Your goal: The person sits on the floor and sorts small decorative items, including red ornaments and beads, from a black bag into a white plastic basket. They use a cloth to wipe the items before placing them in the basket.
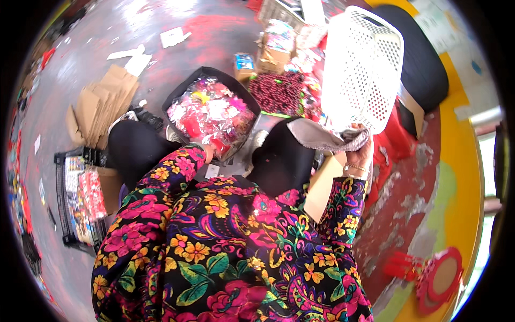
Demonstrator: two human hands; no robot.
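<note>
My right hand (pixel 361 150), with a bracelet at the wrist, is closed on a greyish-mauve piece of fabric (pixel 322 135). The fabric stretches left over my knee, just below the white perforated plastic basket (pixel 360 70). Whether my fingers also touch the basket I cannot tell. My left hand (pixel 208 152) is at the near edge of a black bin (pixel 248 96) between my legs, and its fingers are mostly hidden. Inside that bin lie many small clear-wrapped pieces (pixel 206 112) in pink, red, white and yellow.
Flattened cardboard (pixel 102 104) and a black crate (pixel 67 198) of packets stand on the left. Dark red beaded goods (pixel 276 92) and small boxes (pixel 244 65) lie beyond the bin. A black rounded seat (pixel 416 53) is at far right, and red round-ended items (pixel 442 276) at lower right.
</note>
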